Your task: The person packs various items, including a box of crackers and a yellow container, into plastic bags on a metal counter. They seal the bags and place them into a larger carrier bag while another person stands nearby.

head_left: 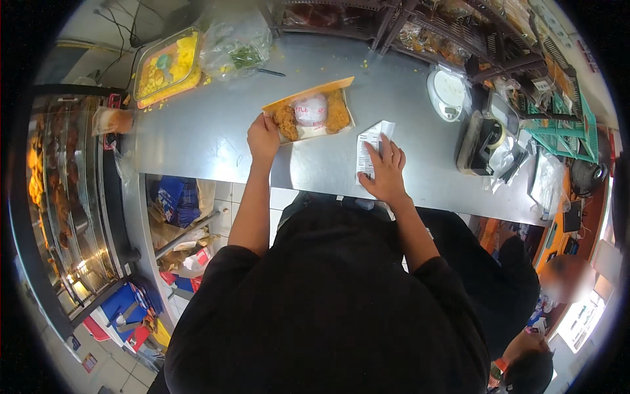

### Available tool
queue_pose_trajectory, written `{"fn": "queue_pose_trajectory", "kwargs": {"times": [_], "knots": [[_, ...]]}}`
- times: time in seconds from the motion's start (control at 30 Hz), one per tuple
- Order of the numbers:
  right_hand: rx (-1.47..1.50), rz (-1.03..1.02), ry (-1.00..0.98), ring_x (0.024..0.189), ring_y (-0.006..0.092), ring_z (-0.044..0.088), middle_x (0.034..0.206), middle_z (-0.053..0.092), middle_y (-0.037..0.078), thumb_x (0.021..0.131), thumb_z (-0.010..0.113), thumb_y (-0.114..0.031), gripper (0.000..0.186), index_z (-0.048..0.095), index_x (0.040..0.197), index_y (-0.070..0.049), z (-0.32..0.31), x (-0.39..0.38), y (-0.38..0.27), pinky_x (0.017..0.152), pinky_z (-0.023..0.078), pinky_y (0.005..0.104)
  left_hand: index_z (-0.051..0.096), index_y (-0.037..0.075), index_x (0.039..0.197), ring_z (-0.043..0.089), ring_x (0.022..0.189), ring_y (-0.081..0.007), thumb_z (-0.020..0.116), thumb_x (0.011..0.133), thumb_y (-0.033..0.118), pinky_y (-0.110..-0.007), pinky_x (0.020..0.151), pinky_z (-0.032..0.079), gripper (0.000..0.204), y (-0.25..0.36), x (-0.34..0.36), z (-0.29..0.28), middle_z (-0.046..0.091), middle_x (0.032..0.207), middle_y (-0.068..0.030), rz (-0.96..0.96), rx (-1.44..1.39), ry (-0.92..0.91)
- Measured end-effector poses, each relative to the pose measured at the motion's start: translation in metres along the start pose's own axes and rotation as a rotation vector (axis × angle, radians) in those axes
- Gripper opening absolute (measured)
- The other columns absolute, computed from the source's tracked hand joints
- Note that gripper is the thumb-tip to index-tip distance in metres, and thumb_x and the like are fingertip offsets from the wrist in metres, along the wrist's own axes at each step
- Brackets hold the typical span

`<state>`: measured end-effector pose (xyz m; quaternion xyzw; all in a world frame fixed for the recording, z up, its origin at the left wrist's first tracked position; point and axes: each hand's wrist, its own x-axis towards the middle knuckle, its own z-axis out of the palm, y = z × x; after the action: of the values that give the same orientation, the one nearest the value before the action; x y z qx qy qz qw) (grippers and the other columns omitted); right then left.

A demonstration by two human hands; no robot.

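Observation:
My left hand (264, 138) grips the near left corner of an open cardboard food box (308, 94), whose orange-edged lid stands up at the back. Inside the box, a ball-shaped bundle (310, 110) in white paper with red print sits between a piece of fried chicken (285, 123) on the left and another fried chicken piece (337, 115) on the right. To the right of the box lies a printed paper receipt (365, 156) on the steel counter. My right hand (387, 167) rests over the receipt's right side with its fingers spread.
A clear tub of yellow food (170, 64) and a plastic bag with greens (239, 49) stand at the back left, near a pen (271, 72). At the right are a white scale (448, 93) and a black holder (478, 144). Dark crates (453, 33) line the back; a glass food cabinet (69, 197) is left.

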<state>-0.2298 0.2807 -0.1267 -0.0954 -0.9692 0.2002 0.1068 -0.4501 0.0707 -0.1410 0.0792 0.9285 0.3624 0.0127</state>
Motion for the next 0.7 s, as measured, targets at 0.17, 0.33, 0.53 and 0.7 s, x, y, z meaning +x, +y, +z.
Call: {"fn": "queue_pose_trajectory", "kwargs": {"times": [0.17, 0.33, 0.53, 0.7], "knots": [[0.048, 0.039, -0.061, 0.117, 0.0352, 0.037, 0.135, 0.038, 0.018, 0.069, 0.062, -0.026, 0.056, 0.051, 0.12, -0.005, 0.004, -0.006, -0.005, 0.099, 0.026, 0.0524, 0.059, -0.004, 0.081, 0.058, 0.065, -0.042, 0.042, 0.095, 0.023, -0.046, 0.057, 0.043, 0.035, -0.006, -0.001, -0.006, 0.059, 0.068, -0.0239, -0.03, -0.054, -0.031], [0.023, 0.06, 0.049, 0.116, 0.0321, 0.038, 0.13, 0.044, 0.011, 0.074, 0.061, -0.023, 0.047, 0.055, 0.117, -0.005, 0.017, -0.015, -0.011, 0.097, 0.027, 0.0473, 0.059, -0.005, 0.08, 0.058, 0.067, -0.0431, 0.044, 0.094, 0.021, -0.047, 0.057, 0.043, 0.034, 0.011, -0.007, -0.004, 0.059, 0.07, -0.0258, -0.004, -0.141, -0.067], [0.006, 0.042, 0.056, 0.101, 0.031, 0.049, 0.112, 0.053, 0.013, 0.075, 0.06, -0.02, 0.041, 0.056, 0.112, -0.002, 0.02, -0.022, -0.011, 0.088, 0.038, 0.045, 0.059, -0.003, 0.08, 0.057, 0.07, -0.0446, 0.045, 0.092, 0.019, -0.049, 0.062, 0.045, 0.028, 0.049, -0.026, 0.031, 0.058, 0.073, -0.0271, 0.059, -0.13, -0.157], [0.166, 0.239, 0.33, 0.096, 0.0359, 0.051, 0.107, 0.056, 0.017, 0.074, 0.069, -0.028, 0.044, 0.056, 0.106, -0.001, 0.003, -0.016, -0.004, 0.088, 0.038, 0.0481, 0.06, -0.001, 0.1, 0.057, 0.09, -0.0375, 0.057, 0.086, 0.024, -0.042, 0.077, 0.047, 0.029, 0.043, -0.025, 0.034, 0.056, 0.103, -0.0229, 0.174, -0.147, -0.178]]}}
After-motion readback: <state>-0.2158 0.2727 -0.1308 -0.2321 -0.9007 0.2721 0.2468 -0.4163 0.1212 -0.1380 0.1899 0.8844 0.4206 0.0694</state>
